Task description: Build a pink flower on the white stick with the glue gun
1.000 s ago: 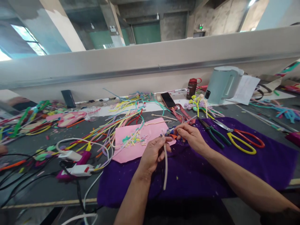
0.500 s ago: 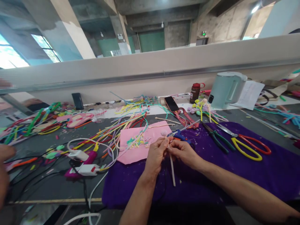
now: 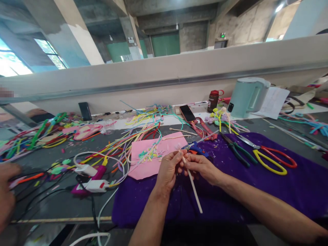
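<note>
Left hand (image 3: pixel 169 168): fingers pinched pale strip (image 3: pixel 194 191) near top
Right hand (image 3: pixel 202 167): fingers pinched it alongside
Purple cloth (image 3: pixel 217 205): lay beneath

A thin, pale stem (image 3: pixel 194 187) slants straight down toward the right.

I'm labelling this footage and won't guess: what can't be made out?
All in the head view:
Pale stem: its gripped part, covered by the left hand and right hand.
Blue object: partly hidden behind the right hand.
White sheet: left part hidden by the kettle; any writing too faint to read.
Another person's hand: cut off by the left edge.
</note>
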The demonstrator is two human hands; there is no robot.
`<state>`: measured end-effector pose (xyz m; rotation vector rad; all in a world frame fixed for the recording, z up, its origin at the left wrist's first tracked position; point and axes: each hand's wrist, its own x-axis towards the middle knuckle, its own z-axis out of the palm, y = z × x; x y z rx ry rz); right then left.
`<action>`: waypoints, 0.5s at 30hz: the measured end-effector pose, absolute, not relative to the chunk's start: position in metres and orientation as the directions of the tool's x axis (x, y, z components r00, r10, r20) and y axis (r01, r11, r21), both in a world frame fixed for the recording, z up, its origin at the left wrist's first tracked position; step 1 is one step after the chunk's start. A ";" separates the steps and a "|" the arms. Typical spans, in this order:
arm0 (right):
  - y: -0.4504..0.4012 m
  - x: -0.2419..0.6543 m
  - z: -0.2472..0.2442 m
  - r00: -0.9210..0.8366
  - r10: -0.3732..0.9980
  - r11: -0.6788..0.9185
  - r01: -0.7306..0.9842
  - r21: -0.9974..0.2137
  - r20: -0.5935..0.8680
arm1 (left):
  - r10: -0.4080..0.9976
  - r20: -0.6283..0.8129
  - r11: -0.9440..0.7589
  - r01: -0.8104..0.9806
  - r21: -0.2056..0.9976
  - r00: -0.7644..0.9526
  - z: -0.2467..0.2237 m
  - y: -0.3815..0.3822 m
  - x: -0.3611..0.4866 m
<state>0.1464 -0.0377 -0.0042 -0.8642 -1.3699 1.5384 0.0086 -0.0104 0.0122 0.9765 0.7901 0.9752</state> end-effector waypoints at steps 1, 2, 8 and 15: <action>-0.038 0.147 -0.004 -0.377 0.925 -0.016 -0.169 -0.986 0.050 | 0.921 -0.113 0.240 -0.314 0.919 0.373 0.013 -0.011 0.009; -0.037 0.147 -0.004 -0.380 0.924 -0.022 -0.175 -0.984 0.047 | 0.917 -0.111 0.245 -0.322 0.915 0.382 0.014 -0.011 0.009; -0.036 0.149 -0.004 -0.392 0.919 -0.030 -0.191 -0.981 0.048 | 0.912 -0.098 0.242 -0.330 0.912 0.397 0.016 -0.011 0.008; -0.039 0.150 -0.004 -0.467 0.884 -0.006 -0.081 -0.997 0.033 | 0.921 -0.101 0.213 -0.269 0.939 0.377 0.014 -0.010 0.005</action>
